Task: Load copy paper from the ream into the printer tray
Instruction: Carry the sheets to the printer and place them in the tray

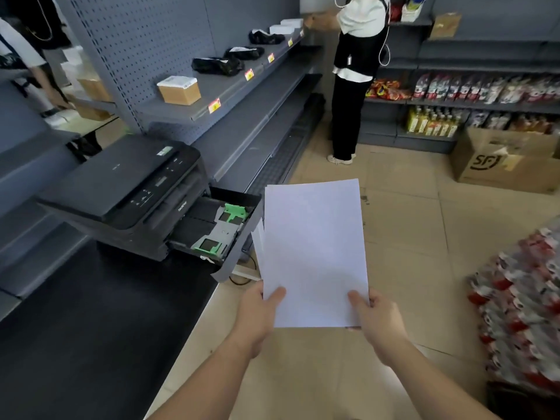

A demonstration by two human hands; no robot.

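A thin stack of white copy paper (315,253) is held upright in front of me, over the tiled floor. My left hand (257,313) grips its lower left corner and my right hand (378,319) grips its lower right corner. A black printer (127,189) sits on a dark counter at the left. Its paper tray (224,225) is pulled out toward the paper, showing green guides and no sheets inside. The paper's left edge is just right of the tray's front. No ream is in view.
Grey shelving (242,95) runs behind the printer with a small box and black bags. A person (354,77) stands at the far shelves. A cardboard box (506,165) sits on the floor at right, with packaged goods (521,304) stacked nearer.
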